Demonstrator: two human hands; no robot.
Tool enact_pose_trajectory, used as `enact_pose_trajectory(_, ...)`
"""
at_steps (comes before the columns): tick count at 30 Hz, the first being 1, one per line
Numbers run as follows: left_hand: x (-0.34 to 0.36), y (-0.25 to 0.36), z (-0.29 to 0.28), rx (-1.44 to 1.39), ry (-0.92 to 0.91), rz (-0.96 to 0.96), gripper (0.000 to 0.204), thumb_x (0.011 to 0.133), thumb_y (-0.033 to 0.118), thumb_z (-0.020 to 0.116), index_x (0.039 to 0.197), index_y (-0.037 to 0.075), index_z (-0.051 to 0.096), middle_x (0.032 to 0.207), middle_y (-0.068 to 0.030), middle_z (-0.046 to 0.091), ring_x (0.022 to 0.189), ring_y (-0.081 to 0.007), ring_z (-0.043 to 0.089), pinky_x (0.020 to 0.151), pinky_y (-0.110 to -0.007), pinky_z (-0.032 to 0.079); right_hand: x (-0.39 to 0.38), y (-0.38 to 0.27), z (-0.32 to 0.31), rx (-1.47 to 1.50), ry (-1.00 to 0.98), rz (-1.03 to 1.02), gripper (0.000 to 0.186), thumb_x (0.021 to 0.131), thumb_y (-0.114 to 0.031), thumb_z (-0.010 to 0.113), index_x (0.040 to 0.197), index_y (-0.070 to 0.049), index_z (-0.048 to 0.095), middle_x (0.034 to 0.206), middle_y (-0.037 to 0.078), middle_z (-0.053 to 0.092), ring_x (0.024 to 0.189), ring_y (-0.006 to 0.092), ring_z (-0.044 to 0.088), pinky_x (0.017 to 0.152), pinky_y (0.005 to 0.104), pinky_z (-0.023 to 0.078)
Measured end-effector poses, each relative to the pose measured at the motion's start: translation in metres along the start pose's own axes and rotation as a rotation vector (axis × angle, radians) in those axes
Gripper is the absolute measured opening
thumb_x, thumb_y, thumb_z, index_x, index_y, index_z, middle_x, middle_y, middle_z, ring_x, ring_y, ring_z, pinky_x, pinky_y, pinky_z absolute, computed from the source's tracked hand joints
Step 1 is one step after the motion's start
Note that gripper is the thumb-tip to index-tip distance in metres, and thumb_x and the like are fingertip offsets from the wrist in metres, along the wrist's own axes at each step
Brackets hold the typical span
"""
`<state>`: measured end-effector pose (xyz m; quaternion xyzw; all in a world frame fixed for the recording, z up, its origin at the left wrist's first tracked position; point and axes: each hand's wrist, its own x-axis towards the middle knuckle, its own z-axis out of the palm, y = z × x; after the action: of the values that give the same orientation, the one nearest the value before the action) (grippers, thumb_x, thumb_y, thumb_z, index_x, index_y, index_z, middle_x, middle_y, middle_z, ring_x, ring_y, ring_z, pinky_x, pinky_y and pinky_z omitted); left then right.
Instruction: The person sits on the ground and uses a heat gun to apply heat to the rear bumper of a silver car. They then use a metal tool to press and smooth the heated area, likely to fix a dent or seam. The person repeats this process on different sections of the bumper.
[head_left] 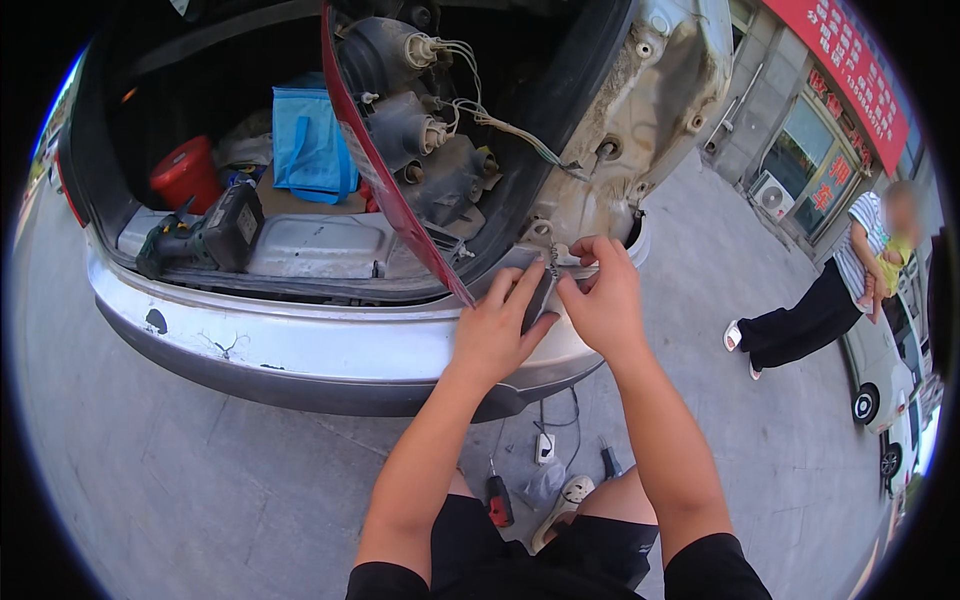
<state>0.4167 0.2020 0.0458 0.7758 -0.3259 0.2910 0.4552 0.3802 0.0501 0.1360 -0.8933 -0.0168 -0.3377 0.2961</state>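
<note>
Both of my hands are at the right corner of a car's silver bumper (pixel 330 345), where a jagged, broken edge (pixel 554 266) shows between my fingertips. My left hand (pixel 487 328) grips the bumper there, fingers stretched forward and thumb apart, with a dark grey surface between them. My right hand (pixel 608 305) is closed in a pinch at the other side of the jagged edge. What its fingertips hold is hidden or too small to make out. Just left of my hands, a red tail light (pixel 395 190) hangs loose, its back showing sockets and wires (pixel 510 125).
The open trunk holds a blue bag (pixel 312 140), a red bucket (pixel 187 175) and a cordless power tool (pixel 205 232) on its sill. Below lie a red-black drill (pixel 499 500), a white power socket (pixel 545 447) and a dark-handled tool (pixel 610 460). A person carrying a child (pixel 845 275) stands right.
</note>
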Motion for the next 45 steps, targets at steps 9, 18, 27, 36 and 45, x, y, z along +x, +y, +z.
enact_pose_trajectory(9,0.010,0.006,-0.002,-0.225,0.022,-0.021,0.070,0.080,0.015,0.087,0.146,0.015,0.061,0.116,-0.0074,0.061,0.076,-0.0207,0.060,0.067,-0.033,0.052,-0.008,0.014,-0.020,0.095,-0.071,-0.073,0.028,0.087,-0.011,0.078,0.114,-0.003,0.074,0.111,0.011,0.070,0.063,0.0200,0.066,0.061,0.0318,0.054)
enact_pose_trajectory(18,0.020,0.018,0.015,-0.425,0.144,-0.198,0.053,0.080,-0.001,0.085,0.130,0.006,0.068,0.102,-0.0032,0.056,0.062,-0.0071,0.039,0.056,-0.022,0.035,-0.002,0.015,-0.016,0.177,-0.105,0.005,0.029,0.086,-0.010,0.078,0.113,0.001,0.074,0.107,0.015,0.072,0.066,0.0232,0.069,0.065,0.0352,0.056)
enact_pose_trajectory(27,0.021,0.014,0.017,-0.380,0.132,-0.173,0.046,0.082,0.005,0.086,0.125,0.007,0.070,0.097,-0.0044,0.061,0.057,-0.0107,0.041,0.054,-0.026,0.038,-0.002,0.020,-0.019,0.214,-0.120,0.000,0.029,0.086,-0.008,0.077,0.112,0.002,0.073,0.105,0.017,0.072,0.069,0.0259,0.072,0.067,0.0364,0.057)
enact_pose_trajectory(36,0.020,0.014,0.014,-0.288,0.123,-0.082,0.044,0.082,0.003,0.086,0.123,0.006,0.071,0.095,-0.0043,0.060,0.056,-0.0080,0.042,0.052,-0.025,0.037,0.001,0.024,-0.016,0.212,-0.119,-0.040,0.027,0.087,-0.006,0.076,0.112,0.003,0.073,0.106,0.015,0.071,0.069,0.0217,0.072,0.065,0.0333,0.057)
enact_pose_trajectory(45,0.017,0.011,0.017,-0.288,0.141,-0.169,0.057,0.081,0.009,0.088,0.133,0.006,0.064,0.097,-0.0069,0.058,0.058,-0.0117,0.047,0.054,-0.027,0.042,0.005,0.009,-0.002,0.316,-0.101,0.212,0.030,0.089,-0.019,0.078,0.100,0.006,0.066,0.092,0.021,0.071,0.079,0.0332,0.074,0.071,0.0400,0.057)
